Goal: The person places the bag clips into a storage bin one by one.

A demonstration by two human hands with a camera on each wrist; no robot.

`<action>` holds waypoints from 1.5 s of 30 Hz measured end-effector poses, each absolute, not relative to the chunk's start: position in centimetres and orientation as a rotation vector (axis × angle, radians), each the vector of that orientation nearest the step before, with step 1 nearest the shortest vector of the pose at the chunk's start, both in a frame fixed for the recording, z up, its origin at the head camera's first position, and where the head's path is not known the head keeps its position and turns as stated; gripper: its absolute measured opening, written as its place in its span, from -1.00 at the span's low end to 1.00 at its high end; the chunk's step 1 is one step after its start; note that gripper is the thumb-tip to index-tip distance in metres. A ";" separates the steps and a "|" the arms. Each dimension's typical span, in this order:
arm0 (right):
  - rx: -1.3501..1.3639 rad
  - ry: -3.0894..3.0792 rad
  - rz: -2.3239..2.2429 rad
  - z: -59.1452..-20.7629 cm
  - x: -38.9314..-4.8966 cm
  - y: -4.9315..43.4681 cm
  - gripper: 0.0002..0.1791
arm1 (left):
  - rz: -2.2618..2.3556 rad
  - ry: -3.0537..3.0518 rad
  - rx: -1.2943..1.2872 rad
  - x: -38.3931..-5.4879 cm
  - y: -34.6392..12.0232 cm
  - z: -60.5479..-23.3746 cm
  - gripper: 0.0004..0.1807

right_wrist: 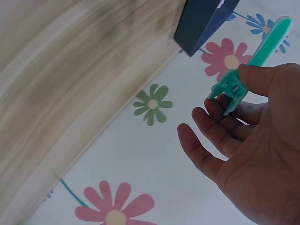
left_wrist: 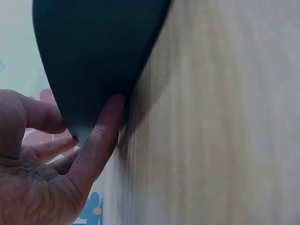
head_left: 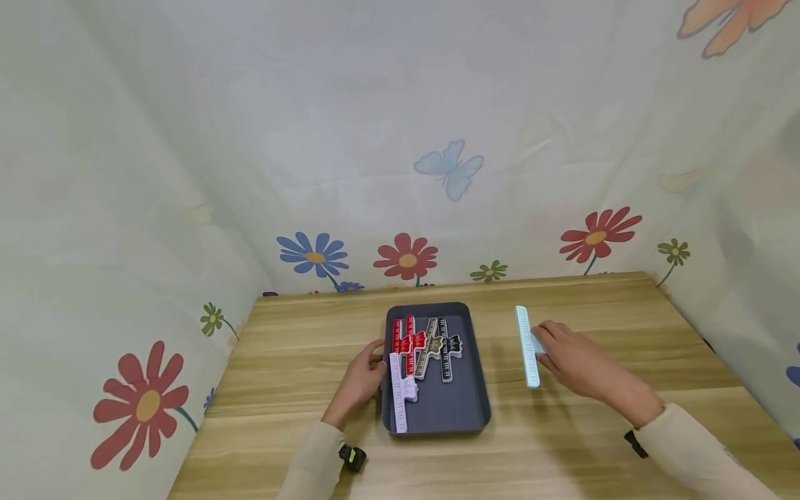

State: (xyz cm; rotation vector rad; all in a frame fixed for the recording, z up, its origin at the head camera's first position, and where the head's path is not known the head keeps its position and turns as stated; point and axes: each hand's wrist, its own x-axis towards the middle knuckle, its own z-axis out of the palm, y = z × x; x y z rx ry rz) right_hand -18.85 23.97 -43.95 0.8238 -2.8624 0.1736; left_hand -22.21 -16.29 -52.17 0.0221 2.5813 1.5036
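Note:
In the head view my right hand pinches a light blue bag clip by its grip, right of the tray and above the table. The right wrist view shows this clip as green, between thumb and fingers. My left hand holds the left wall of a dark grey tray; the left wrist view has its fingers against the tray's outer side. Inside the tray lie a white clip at the left, two red clips, a beige clip and a black clip.
A wood-grain table carries the tray. Behind and beside it hangs a pale curtain printed with flowers and butterflies. Each wrist has a small black device strapped at the sleeve.

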 end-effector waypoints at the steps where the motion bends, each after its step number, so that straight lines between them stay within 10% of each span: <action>1: 0.824 -2.862 0.175 -43.8 -18.9 23.7 -0.46 | 1.503 2.581 0.018 -22.2 -16.3 -52.2 -0.43; 45: 0.888 -2.832 0.235 -41.9 -20.0 16.2 -0.46 | 1.530 2.578 0.035 -22.2 -16.4 -52.3 -0.44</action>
